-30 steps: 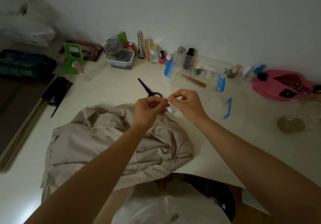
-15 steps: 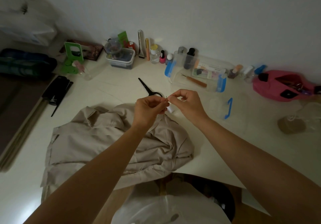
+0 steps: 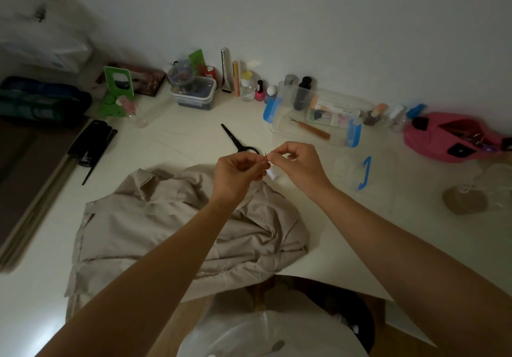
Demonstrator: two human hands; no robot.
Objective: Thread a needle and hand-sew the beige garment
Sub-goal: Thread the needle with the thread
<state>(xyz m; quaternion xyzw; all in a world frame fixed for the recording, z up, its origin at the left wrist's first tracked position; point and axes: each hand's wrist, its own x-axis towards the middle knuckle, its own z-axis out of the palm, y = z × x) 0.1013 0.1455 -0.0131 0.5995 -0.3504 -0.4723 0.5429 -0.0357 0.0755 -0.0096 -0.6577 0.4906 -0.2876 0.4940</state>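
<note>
The beige garment lies crumpled on the white table, in front of me. Above its far edge my left hand pinches a thin needle upright between thumb and forefinger. My right hand meets it fingertip to fingertip, pinching what looks like the thread end at the needle's top; the thread itself is too fine to see. A small white spool sits on the table just below the two hands.
Black scissors lie just beyond my hands. A clear box with blue clips holds a seam ripper and sewing bits. Bottles line the wall. A pink pouch sits far right, a clear lid with a blue clip to my right.
Barely anything differs; both hands stay pinched together at the needle, with only tiny finger shifts.
</note>
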